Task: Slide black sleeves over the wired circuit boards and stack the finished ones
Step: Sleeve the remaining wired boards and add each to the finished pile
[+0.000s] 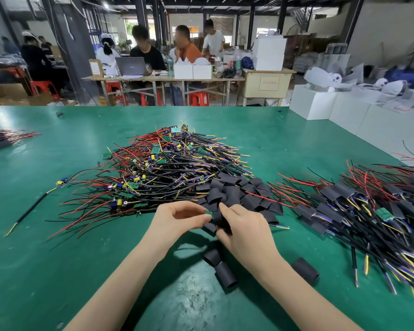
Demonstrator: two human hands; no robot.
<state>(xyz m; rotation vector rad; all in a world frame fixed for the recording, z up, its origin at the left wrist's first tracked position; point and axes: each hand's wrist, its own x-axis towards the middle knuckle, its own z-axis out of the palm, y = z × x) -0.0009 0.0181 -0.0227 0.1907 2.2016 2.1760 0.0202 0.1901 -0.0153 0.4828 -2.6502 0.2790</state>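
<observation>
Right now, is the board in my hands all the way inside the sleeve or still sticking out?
Still sticking out: a green end of the board shows beside the left hand, outside the sleeve gripped by the right hand.

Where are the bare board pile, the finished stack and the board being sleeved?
bare board pile point(167, 170): head view, middle of the tangle.
finished stack point(359, 206): head view, sleeved units at right.
board being sleeved point(208, 213): head view, green end between the hands.

Bare green bench point(65, 271) is lying open along the near edge and far left, giving a hand room to pass. The tangled pile of wired boards point(163, 168) is blocking the middle, the loose black sleeves point(237, 194) are crowding just beside it, and the finished stack point(368, 211) is filling the right side.
</observation>
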